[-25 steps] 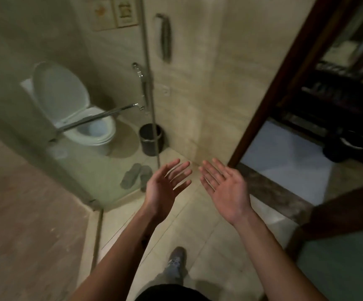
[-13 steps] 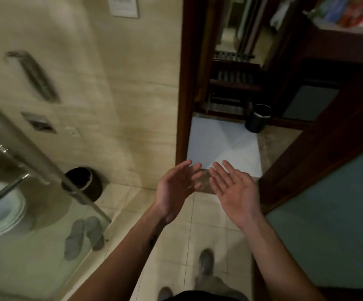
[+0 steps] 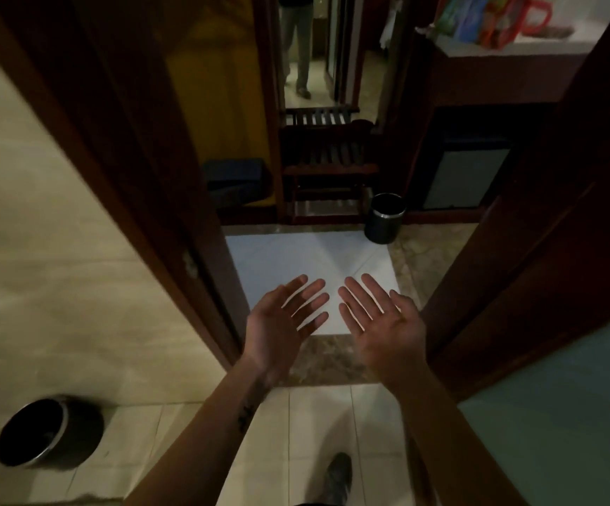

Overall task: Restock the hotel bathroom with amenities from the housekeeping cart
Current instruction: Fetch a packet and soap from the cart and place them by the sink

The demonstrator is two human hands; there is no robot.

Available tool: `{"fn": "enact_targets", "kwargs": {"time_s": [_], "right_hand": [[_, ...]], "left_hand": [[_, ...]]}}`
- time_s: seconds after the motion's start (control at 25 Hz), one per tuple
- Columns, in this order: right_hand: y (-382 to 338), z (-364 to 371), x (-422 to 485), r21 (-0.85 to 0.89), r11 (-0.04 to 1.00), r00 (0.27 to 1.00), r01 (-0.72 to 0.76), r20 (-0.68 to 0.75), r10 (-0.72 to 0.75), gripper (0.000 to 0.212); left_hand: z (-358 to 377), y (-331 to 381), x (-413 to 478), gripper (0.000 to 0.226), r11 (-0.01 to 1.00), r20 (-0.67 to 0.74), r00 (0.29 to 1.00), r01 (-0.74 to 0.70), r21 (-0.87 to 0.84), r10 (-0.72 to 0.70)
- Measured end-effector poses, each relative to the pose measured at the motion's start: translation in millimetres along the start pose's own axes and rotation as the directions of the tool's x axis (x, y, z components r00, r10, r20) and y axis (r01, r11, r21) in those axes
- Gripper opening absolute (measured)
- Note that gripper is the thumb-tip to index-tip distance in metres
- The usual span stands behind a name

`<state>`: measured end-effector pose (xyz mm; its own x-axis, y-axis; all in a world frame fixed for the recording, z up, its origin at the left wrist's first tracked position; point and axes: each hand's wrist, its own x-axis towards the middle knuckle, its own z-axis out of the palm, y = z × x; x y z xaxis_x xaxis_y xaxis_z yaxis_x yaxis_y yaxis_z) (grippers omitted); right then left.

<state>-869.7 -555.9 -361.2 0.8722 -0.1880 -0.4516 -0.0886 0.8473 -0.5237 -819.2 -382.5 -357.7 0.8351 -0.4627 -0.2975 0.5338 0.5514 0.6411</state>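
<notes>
Both hands hang palm-up in front of the person, side by side but apart, with fingers straight and spread wide and nothing in either. The left hand (image 3: 277, 326) and the right hand (image 3: 383, 323) both overlap the near edge of a white floor mat (image 3: 270, 257), which lies just past the brown marble threshold (image 3: 329, 363). On the near side of the mat is the pale tiled bathroom floor (image 3: 318, 414), with the person's dark shoe (image 3: 338, 476) on it and a black bin (image 3: 49, 432) well off to the left against the beige wall. A second black bin (image 3: 385, 217) stands at the mat's far right corner. Directly beyond the mat is a dark slatted wooden rack (image 3: 327, 169), and above that a mirror or opening shows someone's trousered legs (image 3: 298, 42). Far beyond the mat to the right, a white-topped surface (image 3: 515, 49) carries a bright multicoloured bag (image 3: 489, 16), perhaps holding packaged goods, though it is too blurred to be sure.
</notes>
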Motion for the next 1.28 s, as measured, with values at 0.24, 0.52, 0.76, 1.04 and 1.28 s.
{"fn": "enact_targets", "kwargs": {"time_s": [0.24,0.52,0.76,1.04,1.28], "right_hand": [[-80,-1,98,0.337,0.940,0.995,-0.049,0.096,0.017,0.056],[-153,39,197,0.014,0.997,0.995,0.072,-0.066,-0.071,0.048],[-190,93,337,-0.024,0.998,0.998,0.058,-0.032,-0.059,0.047],[-219,206,474,-0.134,0.990,0.998,0.038,0.055,-0.031,0.044],[-188,299,564,-0.196,0.978,0.983,-0.074,0.151,0.104,0.045]], "left_hand": [[63,10,107,0.048,0.999,-0.016,0.999,0.046,-0.016,-0.046],[98,33,249,0.047,0.996,-0.026,0.996,0.090,0.018,-0.090],[87,86,400,0.046,0.997,-0.028,0.997,0.070,-0.010,-0.070],[77,193,523,0.046,1.000,-0.081,0.997,-0.005,0.016,0.007],[30,276,562,0.047,0.989,-0.183,0.975,-0.136,-0.054,0.124]]}}
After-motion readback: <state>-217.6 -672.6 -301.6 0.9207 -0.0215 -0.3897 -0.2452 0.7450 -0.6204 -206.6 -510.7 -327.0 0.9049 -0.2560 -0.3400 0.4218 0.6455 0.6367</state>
